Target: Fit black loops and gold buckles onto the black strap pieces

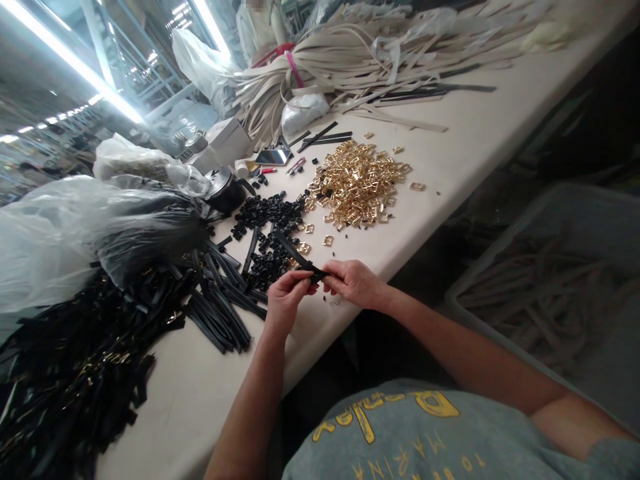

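1. Grey-green shirt (pixel 425 433) with yellow lettering lies nearest the camera, and 2 bare forearms (pixel 450 343) reach forward beside it.
2. Both hands grasp the same black strap (pixel 291 250): the left hand (pixel 289 298) pinches it between thumb and fingers, and the right hand (pixel 353 283) grips it just beside. What sits between the fingertips is too small to tell.
3. The strap is near the front edge of the pale surface (pixel 185 407), its free end slanting away to the left in front of a pile of small black pieces (pixel 270 210).
4. Beyond the right hand spreads a heap of gold buckles (pixel 357 177), with a few lying loose around it.
5. Left of the left hand lie black strips (pixel 217 320), then a large tangle of black straps with gold fittings (pixel 100 360), with plastic bags (pixel 45 233) behind.
6. Farther back are a dark lidded pot (pixel 223 190), a phone (pixel 273 157), a white box (pixel 227 143) and a bundle of beige strips (pixel 320 57) with a pink tie (pixel 294 69).
7. At right, below the surface, a dim tub (pixel 457 297) holds pale strips (pixel 540 293).
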### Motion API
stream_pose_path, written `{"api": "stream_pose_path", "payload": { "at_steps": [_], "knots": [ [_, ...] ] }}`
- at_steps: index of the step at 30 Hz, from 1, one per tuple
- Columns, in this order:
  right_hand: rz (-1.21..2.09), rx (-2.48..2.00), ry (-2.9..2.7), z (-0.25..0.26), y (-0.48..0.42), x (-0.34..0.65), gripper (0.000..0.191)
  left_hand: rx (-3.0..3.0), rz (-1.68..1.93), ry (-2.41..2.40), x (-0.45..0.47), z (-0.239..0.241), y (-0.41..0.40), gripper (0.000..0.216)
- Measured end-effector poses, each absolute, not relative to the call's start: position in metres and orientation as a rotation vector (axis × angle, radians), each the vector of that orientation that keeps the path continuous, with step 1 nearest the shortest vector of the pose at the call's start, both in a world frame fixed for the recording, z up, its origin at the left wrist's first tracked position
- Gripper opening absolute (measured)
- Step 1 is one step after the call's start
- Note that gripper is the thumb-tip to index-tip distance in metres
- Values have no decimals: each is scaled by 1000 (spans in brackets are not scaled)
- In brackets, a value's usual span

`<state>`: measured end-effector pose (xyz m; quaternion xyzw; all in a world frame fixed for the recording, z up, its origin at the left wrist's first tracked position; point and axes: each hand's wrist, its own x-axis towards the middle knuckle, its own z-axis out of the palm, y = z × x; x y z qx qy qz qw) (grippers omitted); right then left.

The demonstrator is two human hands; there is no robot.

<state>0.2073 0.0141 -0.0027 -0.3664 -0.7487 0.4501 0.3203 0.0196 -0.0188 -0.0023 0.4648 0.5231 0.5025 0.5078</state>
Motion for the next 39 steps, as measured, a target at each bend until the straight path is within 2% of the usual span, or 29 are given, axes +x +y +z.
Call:
{"api": "stream_pose_path", "payload": {
  "at_steps": [11, 19, 35, 39],
  "knots": [
    [1339, -903, -1891, 0, 15, 210, 14, 1038, 1312, 1237, 28, -7, -16, 23],
    [1396, -829, -1901, 0, 19, 213, 12, 783, 1192, 1095, 31, 0, -15, 31],
    [1190, -997, -1954, -3, 20, 204, 13, 1424, 1360, 1279, 33, -4, -18, 18],
    [1219, -931, -1972, -5, 22, 206, 17, 1347, 1297, 1273, 29, -4, -19, 19]
  ]
}}
